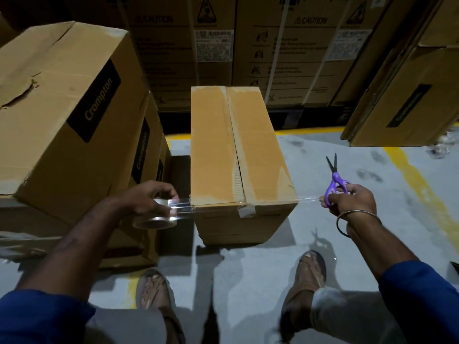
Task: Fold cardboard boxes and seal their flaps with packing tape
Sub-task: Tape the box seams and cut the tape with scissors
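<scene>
box: sitting on the floor right in front of the person, top seam already taped
tape roll: left hand is gripping it just left of the box's near edge, so the strip is stretching tight across that edge
right hand: pinching the loose tape end just right of the box, also clutching purple scissors, probably keeping them ready for cutting
Crompton cartons: stacking up left of the box

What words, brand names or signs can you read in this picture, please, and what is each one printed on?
"Crompton": black label on the big left box.
"CAUTION": back carton, left.
"CAUTION": back carton, right.
White stickers, the small print, the lower left label and the right box's label: too blurred to read.
</scene>
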